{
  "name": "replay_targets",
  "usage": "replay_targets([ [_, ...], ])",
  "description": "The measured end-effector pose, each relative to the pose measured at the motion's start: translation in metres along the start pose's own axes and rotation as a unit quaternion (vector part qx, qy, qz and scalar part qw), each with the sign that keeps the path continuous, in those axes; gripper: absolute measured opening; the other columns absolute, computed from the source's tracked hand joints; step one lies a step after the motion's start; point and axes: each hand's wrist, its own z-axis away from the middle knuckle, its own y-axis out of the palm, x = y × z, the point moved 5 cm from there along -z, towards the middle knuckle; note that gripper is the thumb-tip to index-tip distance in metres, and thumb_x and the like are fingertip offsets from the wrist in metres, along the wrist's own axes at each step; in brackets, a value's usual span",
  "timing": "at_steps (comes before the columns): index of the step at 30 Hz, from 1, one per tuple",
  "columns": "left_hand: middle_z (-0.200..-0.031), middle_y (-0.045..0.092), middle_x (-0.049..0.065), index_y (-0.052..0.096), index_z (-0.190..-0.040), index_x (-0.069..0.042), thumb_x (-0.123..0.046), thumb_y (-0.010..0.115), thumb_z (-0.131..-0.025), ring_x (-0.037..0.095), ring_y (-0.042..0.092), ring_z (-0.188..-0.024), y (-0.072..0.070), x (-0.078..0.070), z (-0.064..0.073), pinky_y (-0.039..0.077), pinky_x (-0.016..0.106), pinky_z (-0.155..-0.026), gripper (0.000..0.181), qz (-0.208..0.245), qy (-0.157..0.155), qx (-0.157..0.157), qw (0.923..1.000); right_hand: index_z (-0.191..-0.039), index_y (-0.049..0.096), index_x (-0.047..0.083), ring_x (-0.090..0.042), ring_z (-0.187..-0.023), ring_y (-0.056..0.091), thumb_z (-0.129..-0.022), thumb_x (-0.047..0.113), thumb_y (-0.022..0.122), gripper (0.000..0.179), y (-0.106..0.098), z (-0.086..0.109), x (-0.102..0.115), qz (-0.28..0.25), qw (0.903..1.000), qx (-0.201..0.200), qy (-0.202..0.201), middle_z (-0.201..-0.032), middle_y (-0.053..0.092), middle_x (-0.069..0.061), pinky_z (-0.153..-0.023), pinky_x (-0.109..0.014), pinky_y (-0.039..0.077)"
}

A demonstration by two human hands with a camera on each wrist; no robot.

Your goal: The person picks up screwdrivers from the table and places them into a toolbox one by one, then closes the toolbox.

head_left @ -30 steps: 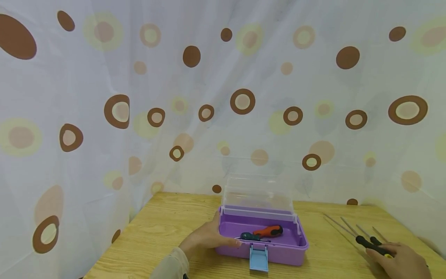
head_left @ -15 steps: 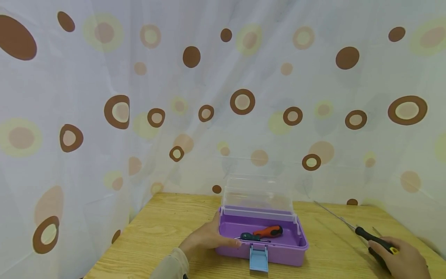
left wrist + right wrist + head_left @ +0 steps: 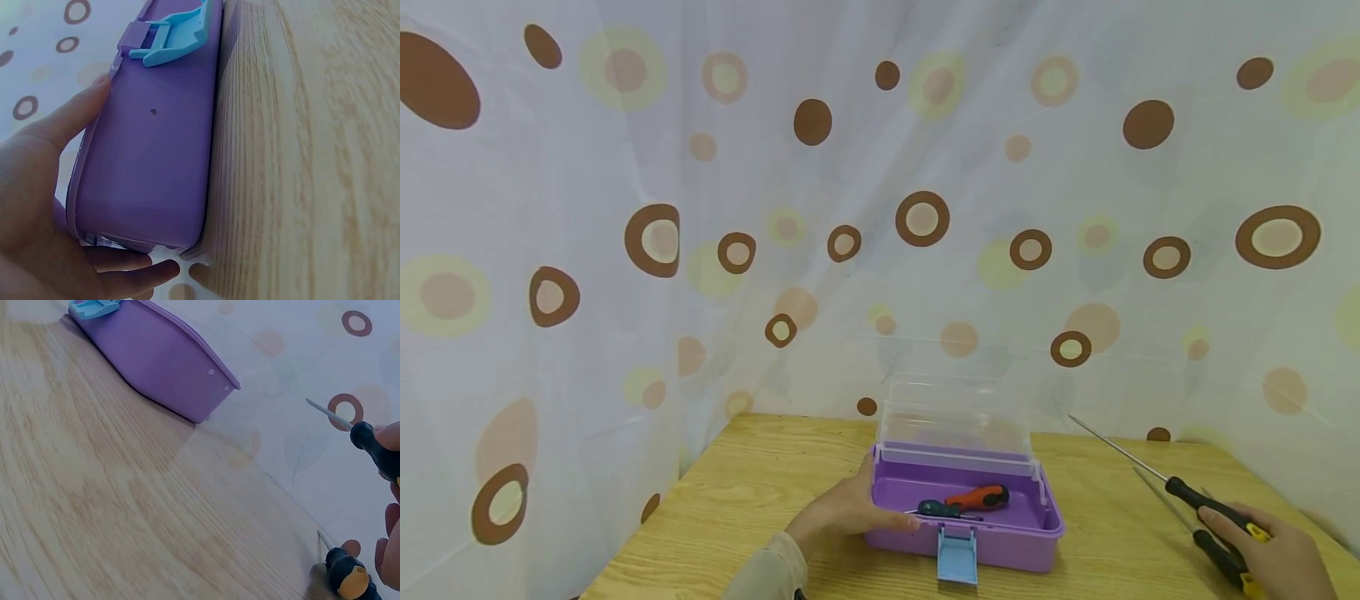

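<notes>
A purple tool box (image 3: 1000, 546) with a clear lid raised and a blue latch (image 3: 957, 557) stands on the wooden table (image 3: 760, 492). Inside lie an orange-handled screwdriver (image 3: 977, 497) and a smaller green-handled one (image 3: 938, 509). My left hand (image 3: 848, 510) grips the box's left end, thumb on its front rim (image 3: 87, 112). My right hand (image 3: 1273, 554) holds a long black-and-yellow screwdriver (image 3: 1213, 505) off the table, its shaft pointing up-left (image 3: 375, 447). Another black-and-yellow screwdriver (image 3: 1221, 560) lies on the table under that hand (image 3: 349, 578).
A dotted curtain (image 3: 880, 208) hangs close behind the table and to its left. More thin metal shafts (image 3: 1157, 492) lie on the table at the right, partly hidden. Bare wood (image 3: 1120, 533) lies between the box and my right hand.
My right hand has picked one long screwdriver from the group on the table and lifted it, its tip rising up and to the left. The left hand and box have stayed still.
</notes>
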Motion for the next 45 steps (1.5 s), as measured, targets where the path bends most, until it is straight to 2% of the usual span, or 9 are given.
replay_targets([
  [6, -0.145, 0.052, 0.021, -0.001, -0.165, -0.007, -0.047, 0.089, -0.076, 0.038, 0.056, -0.125, 0.0, 0.0, 0.001, 0.038, 0.061, -0.108, 0.132, -0.001, -0.003, -0.002, 1.0, -0.147, 0.028, -0.021, -0.026, -0.066, 0.06, -0.099, 0.065, 0.055, 0.102, 0.0, 0.001, 0.003, -0.036, 0.9988, 0.032, 0.011, -0.074, 0.066, -0.008, -0.06, -0.038, 0.049],
  [10, -0.146, 0.051, 0.022, 0.0, -0.165, -0.007, -0.048, 0.089, -0.076, 0.039, 0.056, -0.125, 0.0, 0.0, 0.001, 0.039, 0.06, -0.107, 0.132, -0.009, -0.004, -0.004, 0.9999, -0.151, 0.033, -0.016, -0.021, -0.065, 0.058, -0.099, 0.06, 0.06, 0.096, 0.002, 0.001, 0.009, -0.122, 0.9906, 0.061, 0.012, -0.076, 0.067, -0.004, -0.058, -0.034, 0.047],
  [12, -0.145, 0.051, 0.022, 0.0, -0.165, -0.007, -0.048, 0.089, -0.077, 0.039, 0.056, -0.125, 0.0, -0.001, 0.001, 0.039, 0.06, -0.107, 0.131, -0.01, -0.003, -0.004, 0.9999, -0.147, 0.056, 0.002, -0.02, -0.066, 0.055, -0.101, 0.054, 0.062, 0.07, 0.003, 0.001, 0.011, -0.192, 0.9774, 0.087, 0.009, -0.082, 0.068, -0.002, -0.06, -0.033, 0.048],
  [15, -0.146, 0.051, 0.022, 0.0, -0.165, -0.007, -0.047, 0.089, -0.077, 0.039, 0.055, -0.126, 0.0, -0.001, 0.001, 0.038, 0.061, -0.108, 0.131, -0.007, -0.003, -0.004, 1.0, -0.114, 0.071, 0.039, -0.018, -0.07, 0.056, -0.103, 0.043, 0.064, 0.014, 0.006, 0.001, 0.013, -0.276, 0.9533, 0.123, 0.005, -0.091, 0.07, 0.002, -0.064, -0.032, 0.051],
  [17, -0.146, 0.051, 0.022, 0.0, -0.165, -0.008, -0.047, 0.089, -0.076, 0.039, 0.055, -0.126, -0.001, -0.001, 0.001, 0.037, 0.061, -0.108, 0.131, -0.005, -0.003, -0.004, 1.0, -0.092, 0.062, 0.052, -0.015, -0.077, 0.062, -0.103, 0.038, 0.065, 0.019, 0.006, 0.0, 0.013, -0.304, 0.9425, 0.138, 0.006, -0.097, 0.072, 0.003, -0.068, -0.032, 0.054],
  [18, -0.147, 0.051, 0.022, 0.0, -0.165, -0.008, -0.047, 0.089, -0.076, 0.039, 0.055, -0.126, -0.001, -0.001, 0.001, 0.037, 0.061, -0.108, 0.132, -0.004, -0.006, -0.005, 1.0, -0.09, 0.06, 0.054, -0.015, -0.078, 0.063, -0.103, 0.039, 0.066, 0.021, 0.006, 0.001, 0.013, -0.301, 0.9436, 0.137, 0.007, -0.097, 0.073, 0.003, -0.069, -0.032, 0.055],
  [26, -0.146, 0.052, 0.021, 0.001, -0.165, -0.008, -0.05, 0.088, -0.076, 0.037, 0.056, -0.125, -0.001, 0.001, 0.002, 0.038, 0.061, -0.108, 0.132, -0.01, -0.014, -0.007, 0.9998, -0.093, 0.063, 0.048, -0.018, -0.075, 0.054, -0.101, 0.04, 0.067, 0.012, 0.009, 0.002, 0.021, -0.328, 0.9339, 0.141, 0.022, -0.1, 0.069, 0.001, -0.067, -0.034, 0.05],
  [37, -0.146, 0.052, 0.021, 0.001, -0.165, -0.008, -0.051, 0.088, -0.076, 0.037, 0.056, -0.126, -0.001, 0.003, 0.002, 0.038, 0.061, -0.107, 0.132, -0.014, -0.016, -0.007, 0.9998, -0.095, 0.066, 0.037, -0.007, -0.086, 0.068, -0.105, 0.024, 0.065, 0.017, 0.015, 0.003, 0.037, -0.384, 0.9101, 0.157, -0.002, -0.098, 0.07, 0.003, -0.073, -0.031, 0.057],
  [45, -0.146, 0.052, 0.021, 0.002, -0.165, -0.008, -0.051, 0.088, -0.076, 0.037, 0.056, -0.126, 0.0, 0.004, 0.001, 0.038, 0.061, -0.108, 0.131, -0.014, -0.014, -0.006, 0.9998, -0.102, 0.065, 0.038, -0.008, -0.093, 0.067, -0.107, 0.022, 0.06, 0.017, 0.031, 0.008, 0.056, -0.385, 0.9023, 0.194, -0.014, -0.108, 0.063, -0.001, -0.083, -0.033, 0.057],
])
